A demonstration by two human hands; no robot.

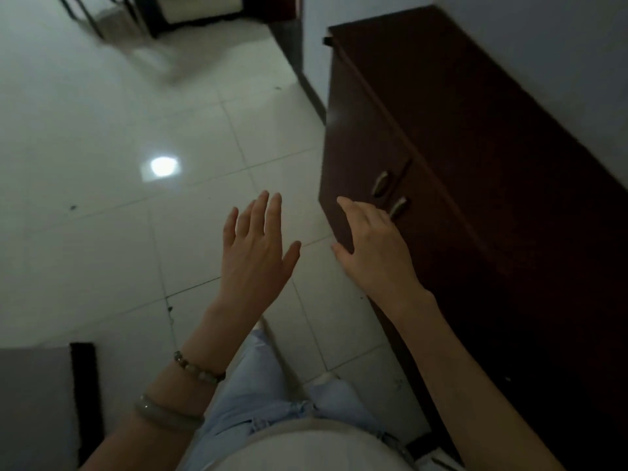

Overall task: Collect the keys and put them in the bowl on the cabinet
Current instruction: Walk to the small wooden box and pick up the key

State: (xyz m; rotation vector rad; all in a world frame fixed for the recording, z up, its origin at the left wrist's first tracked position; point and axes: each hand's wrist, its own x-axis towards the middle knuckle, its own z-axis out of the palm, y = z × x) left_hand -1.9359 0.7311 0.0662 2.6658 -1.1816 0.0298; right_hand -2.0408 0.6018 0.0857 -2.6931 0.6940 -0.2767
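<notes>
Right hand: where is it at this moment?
In the head view the right hand is open and empty right of centre, in front of the dark wooden cabinet just below its two metal door handles, beside the left hand.

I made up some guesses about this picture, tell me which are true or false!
1. Both hands are empty. True: the left hand and the right hand are open and hold nothing.
2. A bowl sits on the cabinet. False: no bowl shows on the visible part of the dark cabinet.
3. The left wrist wears a beaded bracelet. True.
4. The floor is carpet. False: the floor is shiny pale tiles.
5. The keys are in the right hand. False: no keys are visible.
</notes>
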